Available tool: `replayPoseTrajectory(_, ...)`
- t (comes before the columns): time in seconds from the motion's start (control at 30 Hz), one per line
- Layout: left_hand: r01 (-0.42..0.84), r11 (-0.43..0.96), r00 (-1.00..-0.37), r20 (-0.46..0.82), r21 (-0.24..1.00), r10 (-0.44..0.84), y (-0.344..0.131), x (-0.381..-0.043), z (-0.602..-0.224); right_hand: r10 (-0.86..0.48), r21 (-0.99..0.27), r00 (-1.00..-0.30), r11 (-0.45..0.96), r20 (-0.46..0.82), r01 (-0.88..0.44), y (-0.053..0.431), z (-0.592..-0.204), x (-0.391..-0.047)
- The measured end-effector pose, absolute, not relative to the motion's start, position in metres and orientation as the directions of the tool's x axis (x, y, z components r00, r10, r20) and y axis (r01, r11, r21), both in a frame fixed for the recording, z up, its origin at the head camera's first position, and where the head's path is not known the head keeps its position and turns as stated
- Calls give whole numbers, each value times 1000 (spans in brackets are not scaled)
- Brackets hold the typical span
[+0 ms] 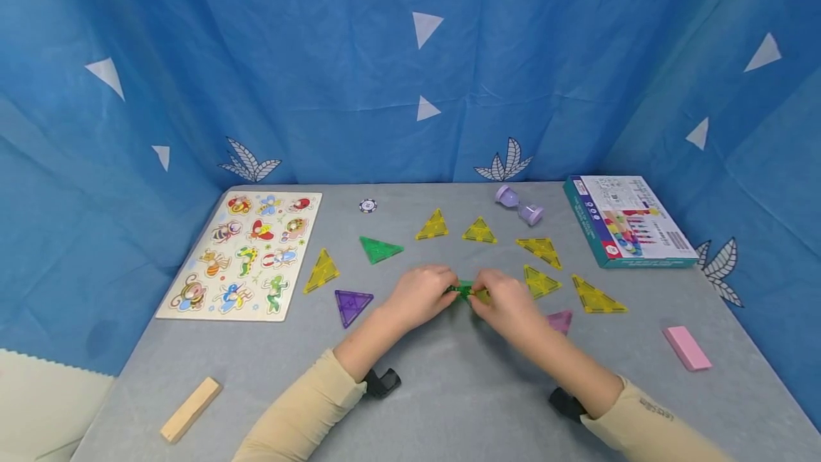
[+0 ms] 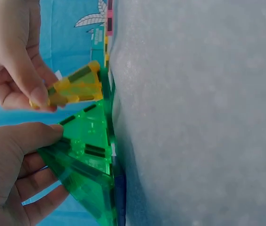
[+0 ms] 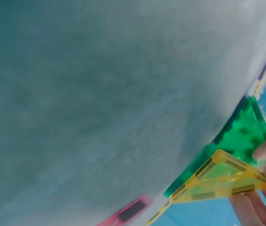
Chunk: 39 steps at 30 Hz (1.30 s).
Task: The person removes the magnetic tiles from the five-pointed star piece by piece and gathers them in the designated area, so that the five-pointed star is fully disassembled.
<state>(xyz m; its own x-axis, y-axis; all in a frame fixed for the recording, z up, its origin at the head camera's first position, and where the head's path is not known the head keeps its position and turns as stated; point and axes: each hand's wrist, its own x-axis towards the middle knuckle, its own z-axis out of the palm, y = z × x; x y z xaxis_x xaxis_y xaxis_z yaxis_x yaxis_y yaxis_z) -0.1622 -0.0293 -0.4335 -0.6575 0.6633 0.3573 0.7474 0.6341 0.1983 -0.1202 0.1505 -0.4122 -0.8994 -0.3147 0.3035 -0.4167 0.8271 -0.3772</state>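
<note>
My left hand (image 1: 420, 296) pinches green translucent triangular magnetic tiles (image 2: 88, 134), which stand tilted on the table and meet along their edges; its thumb lies at their upper tip. My right hand (image 1: 509, 303) pinches the tip of a yellow triangular magnetic tile (image 3: 222, 180). The yellow tile's lower edge is close to the green tiles in the left wrist view and overlaps them in the right wrist view. Fingers hide much of the tiles in the head view. A pink triangular tile (image 1: 560, 321) lies partly hidden by the right forearm.
Several yellow triangle tiles (image 1: 539, 281), a flat green one (image 1: 380, 249) and a purple one (image 1: 352, 306) lie around the hands. Farther out are an insect puzzle board (image 1: 239, 257), a wooden block (image 1: 191, 410), a poker chip (image 1: 368, 205), an hourglass (image 1: 518, 205), a box (image 1: 631, 222) and a pink block (image 1: 688, 348).
</note>
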Motion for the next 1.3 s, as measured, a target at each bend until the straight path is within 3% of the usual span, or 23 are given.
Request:
replayPoseTrajectory(0.4, 734, 623, -678, 345, 271, 649, -34, -159, -434, -172, -537, -957, 798, 232, -273, 193, -401, -123)
replayPoseTrajectory(0.73, 756, 600, -654, 351, 262, 670, -33, -151, -436, -93, -644, -982, 744, 166, -179, 202, -407, -129)
replayPoseTrajectory(0.87, 756, 605, -654, 332, 250, 680, -32, -150, -434, -30, -747, -995, 658, 100, -95, 204, -404, -132)
replayPoseTrajectory(1.07, 757, 606, -653, 327, 246, 683, -32, -149, -431, 10, -912, -1000, 411, 15, -9, 201, -396, -152)
replayPoseTrajectory(1.3, 757, 612, -652, 324, 229, 686, -31, -147, -433, -7, -960, -985, 226, -170, 164, 184, -408, -195)
